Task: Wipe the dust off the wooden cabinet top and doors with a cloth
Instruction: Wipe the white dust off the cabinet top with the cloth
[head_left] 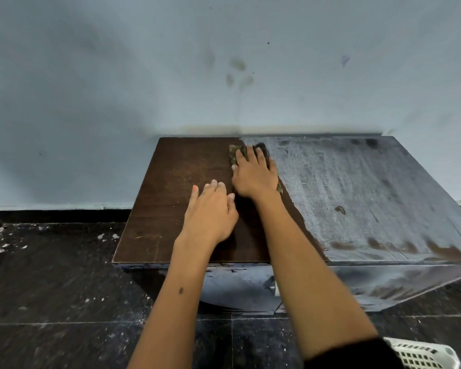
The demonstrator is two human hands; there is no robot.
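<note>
The right hand (253, 177) is pressing a dark, crumpled cloth (236, 153) flat, fingers spread, near the back of the wooden cabinet top (176, 198), where smooth brown wood is meeting chalky grey dust. The left hand (210, 211) is resting beside it, fingers together.

Head view, steeply down, close above cabinet top (186, 187)
</note>
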